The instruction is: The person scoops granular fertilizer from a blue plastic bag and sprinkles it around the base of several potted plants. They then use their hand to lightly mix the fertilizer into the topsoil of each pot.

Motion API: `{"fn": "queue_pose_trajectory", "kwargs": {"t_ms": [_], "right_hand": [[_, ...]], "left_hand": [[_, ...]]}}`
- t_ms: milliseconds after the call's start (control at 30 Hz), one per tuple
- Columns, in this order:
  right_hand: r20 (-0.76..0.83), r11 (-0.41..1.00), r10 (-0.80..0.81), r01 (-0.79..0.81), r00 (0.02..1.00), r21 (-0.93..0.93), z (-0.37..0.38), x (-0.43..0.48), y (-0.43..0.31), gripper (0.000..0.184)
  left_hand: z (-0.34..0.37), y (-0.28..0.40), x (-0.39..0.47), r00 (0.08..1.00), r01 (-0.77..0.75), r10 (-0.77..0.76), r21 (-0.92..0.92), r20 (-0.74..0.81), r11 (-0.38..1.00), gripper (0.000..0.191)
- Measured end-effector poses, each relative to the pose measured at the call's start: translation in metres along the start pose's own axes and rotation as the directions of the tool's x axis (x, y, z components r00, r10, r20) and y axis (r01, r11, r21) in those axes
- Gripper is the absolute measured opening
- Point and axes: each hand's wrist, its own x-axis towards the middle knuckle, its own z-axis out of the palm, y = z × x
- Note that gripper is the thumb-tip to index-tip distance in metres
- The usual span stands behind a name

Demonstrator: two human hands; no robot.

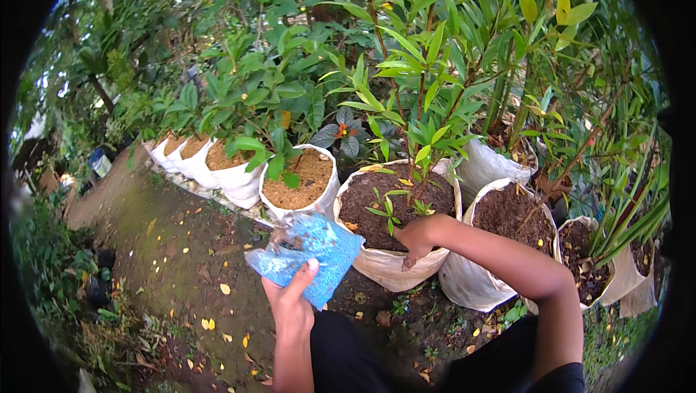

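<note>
My left hand [292, 298] grips a clear plastic bag [321, 257] of small blue granules, with its thumb across the front. The bag's upper end is crumpled and smudged with brown. My right hand [423, 236] reaches over the near rim of a white fabric grow bag [399, 270]. Its fingertips are at the dark soil [375, 197], near a small green sprig [390, 213]; whether they hold anything is hidden. Tall leafy stems [421, 121] rise from this soil.
To the left runs a row of white grow bags [239, 183] with a sandy brown fill. More soil-filled bags [505, 213] stand at the right, one with strappy leaves [625, 224]. Fallen yellow leaves dot the dirt ground [179, 262]. A slanting woody stem [579, 162] crosses above the right bags.
</note>
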Motion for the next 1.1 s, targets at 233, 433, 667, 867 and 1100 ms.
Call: {"fn": "queue_pose_trajectory", "kwargs": {"t_ms": [233,433,667,867,1100], "right_hand": [[-0.166,0.993,-0.121,0.120,0.979,-0.016,0.007,0.003,0.015,0.114],[-0.577,0.973,-0.211,0.228,0.789,-0.044,0.049,0.000,0.018,0.082],[-0.759,0.968,-0.230,0.226,0.609,-0.112,0.061,0.003,0.027,0.077],[-0.724,0.967,-0.243,0.219,0.646,-0.129,0.056,0.014,0.022,0.084],[-0.736,0.963,-0.269,0.194,0.621,-0.188,0.064,0.030,0.010,0.071]], "left_hand": [[0.024,-0.007,-0.017,0.964,-0.248,0.251,0.049,-0.089,0.968,0.060],[0.020,-0.033,-0.020,0.970,-0.221,0.231,0.133,-0.069,0.966,0.070],[0.010,-0.054,-0.024,0.973,-0.200,0.214,0.147,-0.084,0.969,0.072],[0.013,-0.066,-0.021,0.958,-0.192,0.224,0.177,-0.178,0.965,0.060],[0.005,-0.063,-0.026,0.953,-0.114,0.134,0.088,-0.271,0.990,0.064]]}}
